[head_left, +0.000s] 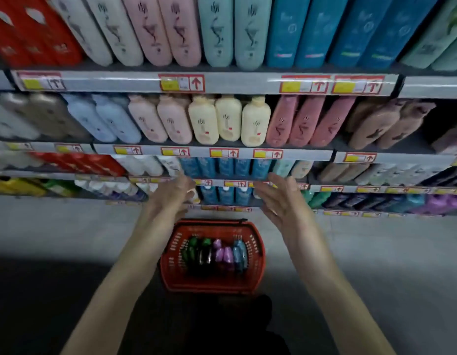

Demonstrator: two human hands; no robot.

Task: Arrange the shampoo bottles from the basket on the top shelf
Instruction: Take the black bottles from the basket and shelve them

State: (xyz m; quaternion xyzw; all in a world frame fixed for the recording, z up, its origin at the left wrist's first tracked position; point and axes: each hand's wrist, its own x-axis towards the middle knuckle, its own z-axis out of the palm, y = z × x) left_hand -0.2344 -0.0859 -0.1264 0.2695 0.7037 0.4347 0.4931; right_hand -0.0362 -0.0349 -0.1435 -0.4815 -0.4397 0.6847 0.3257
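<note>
Left hand and right hand empty, fingers loosely spread above basket. Risk: packed shampoo bottles may slip if grabbed together.

The grey floor carries a red basket standing before the shelving, whose uppermost visible shelf bears red, white, pink, pale green and blue bottles, the lower shelf cream bottles among others.

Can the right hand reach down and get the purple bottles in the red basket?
Probably yes: the right hand is empty, the basket has no lid, and nothing covers the purple bottles.
</note>
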